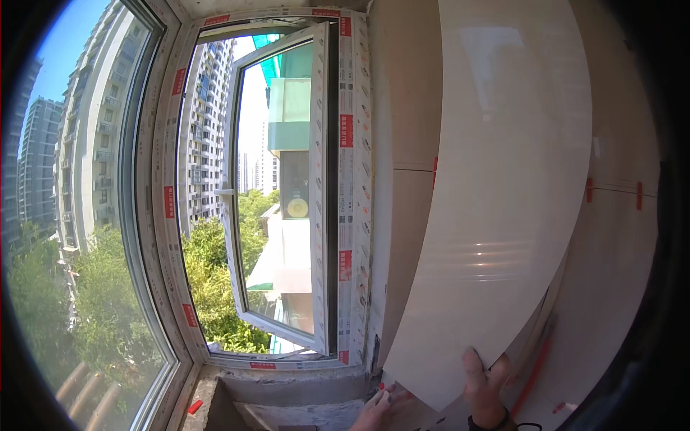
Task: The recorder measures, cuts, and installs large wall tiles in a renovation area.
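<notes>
A long, glossy cream tile [503, 165] stands tilted in front of me, its lower corner pointing down between my hands. My right hand [486, 384] grips its lower right edge, with the thumb lying on the glossy face and the other fingers mostly hidden behind. Low beside the tile's bottom left corner is my left hand [375, 411], closed, with a small red plastic piece [382, 386] at its fingertips. That piece is too small to name exactly.
At the left, a tilted window sash [277, 194] hangs in a taped white frame [352, 172]. Tiles on the wall [625, 251] carry red clips [639, 195] at their joints. A red piece [195, 406] rests on the rough sill. Some red strip [533, 370] curves behind my right hand.
</notes>
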`<state>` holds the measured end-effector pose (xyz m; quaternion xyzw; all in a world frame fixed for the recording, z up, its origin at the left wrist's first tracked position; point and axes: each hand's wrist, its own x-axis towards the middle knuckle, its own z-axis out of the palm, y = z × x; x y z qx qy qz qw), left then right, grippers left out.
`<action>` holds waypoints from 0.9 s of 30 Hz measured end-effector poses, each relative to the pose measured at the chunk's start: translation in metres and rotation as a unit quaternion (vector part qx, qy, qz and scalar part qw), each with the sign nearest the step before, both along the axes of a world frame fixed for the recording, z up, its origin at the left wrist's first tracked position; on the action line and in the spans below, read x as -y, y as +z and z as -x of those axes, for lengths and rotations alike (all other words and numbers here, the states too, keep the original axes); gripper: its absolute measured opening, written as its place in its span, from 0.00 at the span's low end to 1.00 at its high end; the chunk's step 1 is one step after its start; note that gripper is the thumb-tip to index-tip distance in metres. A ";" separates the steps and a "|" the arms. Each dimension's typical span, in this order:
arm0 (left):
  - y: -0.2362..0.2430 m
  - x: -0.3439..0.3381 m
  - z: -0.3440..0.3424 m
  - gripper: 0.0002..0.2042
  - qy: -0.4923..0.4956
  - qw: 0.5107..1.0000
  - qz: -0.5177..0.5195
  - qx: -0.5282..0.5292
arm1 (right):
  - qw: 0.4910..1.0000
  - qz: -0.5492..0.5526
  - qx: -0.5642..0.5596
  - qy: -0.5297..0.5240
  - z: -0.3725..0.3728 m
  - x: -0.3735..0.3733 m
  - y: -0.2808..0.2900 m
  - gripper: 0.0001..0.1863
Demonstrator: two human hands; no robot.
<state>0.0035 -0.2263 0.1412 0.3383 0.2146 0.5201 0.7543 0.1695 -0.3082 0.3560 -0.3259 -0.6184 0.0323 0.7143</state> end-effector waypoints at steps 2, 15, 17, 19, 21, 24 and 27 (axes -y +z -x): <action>0.027 -0.038 0.006 0.33 -0.028 0.992 -0.089 0.080 | 0.999 0.006 -0.002 -0.050 0.028 0.004 0.026 0.13; 0.199 -0.090 0.068 0.24 -0.169 0.966 -0.093 0.175 | 0.999 -0.028 0.003 -0.034 0.113 -0.090 0.140 0.11; 0.224 -0.113 0.081 0.22 -0.118 0.976 -0.142 0.119 | 0.997 -0.054 0.032 -0.055 0.131 -0.115 0.166 0.12; 0.245 -0.135 0.087 0.23 -0.143 0.968 -0.146 0.147 | 0.993 -0.070 0.052 -0.083 0.138 -0.145 0.189 0.13; 0.267 -0.144 0.096 0.19 -0.153 0.961 -0.150 0.175 | 0.991 -0.050 0.067 -0.103 0.151 -0.157 0.209 0.16; 0.285 -0.155 0.111 0.17 -0.165 0.957 -0.148 0.185 | 0.990 0.014 0.059 -0.129 0.166 -0.170 0.230 0.19; 0.286 -0.174 0.114 0.17 -0.185 0.954 -0.144 0.188 | 0.980 -0.043 0.075 -0.177 0.169 -0.195 0.233 0.20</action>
